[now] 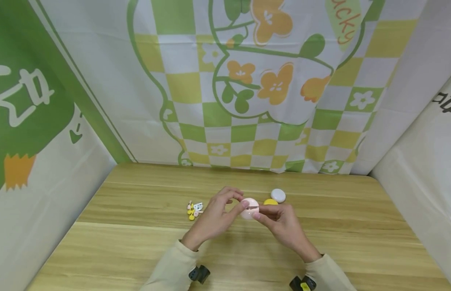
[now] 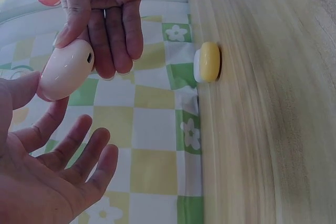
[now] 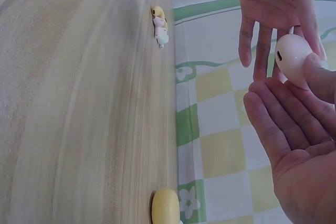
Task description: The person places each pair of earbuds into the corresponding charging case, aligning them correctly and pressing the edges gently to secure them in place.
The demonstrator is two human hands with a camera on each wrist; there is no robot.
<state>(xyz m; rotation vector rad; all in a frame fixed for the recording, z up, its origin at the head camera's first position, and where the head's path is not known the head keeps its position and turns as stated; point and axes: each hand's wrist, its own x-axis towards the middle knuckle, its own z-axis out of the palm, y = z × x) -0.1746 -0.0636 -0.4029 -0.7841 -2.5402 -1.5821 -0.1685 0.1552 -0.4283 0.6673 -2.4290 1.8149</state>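
Observation:
Both hands hold a glossy pink earbud charging case (image 1: 250, 214) above the table. My left hand (image 1: 222, 210) pinches its left side with the thumb and index finger, the other fingers spread loose in the left wrist view. From the right, my right hand (image 1: 283, 226) pinches it with the thumb in front and fingers behind. A dark slit crosses the case in the head view; how far the lid is raised I cannot tell. The case's small port (image 2: 90, 57) faces the right hand's palm. Inside the case is hidden.
Left of the hands, several small yellow, pink and white earbuds (image 1: 192, 210) lie in a cluster on the wooden table (image 1: 138, 242). Behind the right hand rest a yellow case (image 1: 270, 201) and a white case (image 1: 278, 195). A printed cloth (image 1: 229, 133) hangs along the table's far edge.

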